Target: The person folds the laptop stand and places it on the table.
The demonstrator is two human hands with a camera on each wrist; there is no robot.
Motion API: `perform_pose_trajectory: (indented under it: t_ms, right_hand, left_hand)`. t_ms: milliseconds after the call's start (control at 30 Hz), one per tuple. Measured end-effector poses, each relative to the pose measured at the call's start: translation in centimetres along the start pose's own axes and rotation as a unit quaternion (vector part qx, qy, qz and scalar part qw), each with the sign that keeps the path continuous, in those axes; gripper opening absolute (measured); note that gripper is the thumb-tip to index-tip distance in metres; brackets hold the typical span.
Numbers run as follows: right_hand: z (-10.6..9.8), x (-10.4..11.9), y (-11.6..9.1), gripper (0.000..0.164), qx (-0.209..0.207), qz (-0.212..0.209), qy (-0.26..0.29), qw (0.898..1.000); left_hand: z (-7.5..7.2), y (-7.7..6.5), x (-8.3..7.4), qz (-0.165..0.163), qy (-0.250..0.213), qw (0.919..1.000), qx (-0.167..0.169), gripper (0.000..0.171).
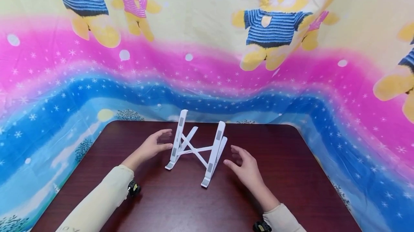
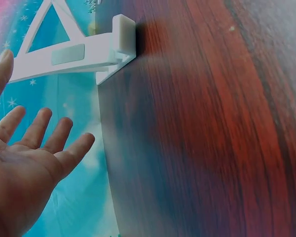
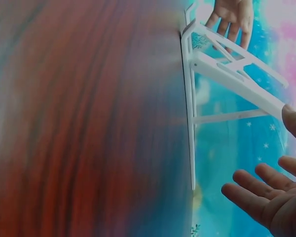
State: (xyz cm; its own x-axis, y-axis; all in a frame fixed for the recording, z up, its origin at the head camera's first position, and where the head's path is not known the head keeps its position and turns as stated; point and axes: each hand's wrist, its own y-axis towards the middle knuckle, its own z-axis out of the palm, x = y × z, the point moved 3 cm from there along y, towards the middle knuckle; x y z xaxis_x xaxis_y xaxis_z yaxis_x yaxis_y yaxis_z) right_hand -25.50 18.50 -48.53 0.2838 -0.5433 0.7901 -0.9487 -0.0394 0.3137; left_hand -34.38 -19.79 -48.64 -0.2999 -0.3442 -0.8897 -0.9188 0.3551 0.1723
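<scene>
A white folding laptop stand (image 1: 213,154) is set up on the dark wooden table, its two arms raised and joined by crossed bars. Grey pads line its arms. To its left, my left hand (image 1: 152,147) hovers with fingers spread, apart from the stand in the head view. On the other side my right hand (image 1: 245,167) faces it, fingers loosely bent and holding nothing. In the left wrist view the stand's front lip (image 2: 124,37) lies beyond the left hand (image 2: 29,163). The right wrist view shows the right hand (image 3: 271,192) beside the stand (image 3: 237,81).
The reddish-brown table (image 1: 181,203) has rounded far corners. Behind and around it hangs a cloth (image 1: 207,70) printed with bears and snowflakes. Dark wrist devices (image 1: 133,188) sit at both cuffs.
</scene>
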Motion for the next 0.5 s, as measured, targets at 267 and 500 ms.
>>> perform_pose_trajectory:
  t_ms: [267, 500]
  right_hand:
    - [0.7, 0.1, -0.1, 0.054, -0.004, 0.033, 0.033, 0.999]
    - [1.6, 0.1, -0.1, 0.051, 0.004, 0.056, 0.042, 0.998]
  left_hand:
    - [0.6, 0.6, 0.4, -0.021, -0.049, 0.9985, 0.01, 0.063]
    - [1.3, 1.1, 0.6, -0.028, -0.081, 0.9961, 0.021, 0.056]
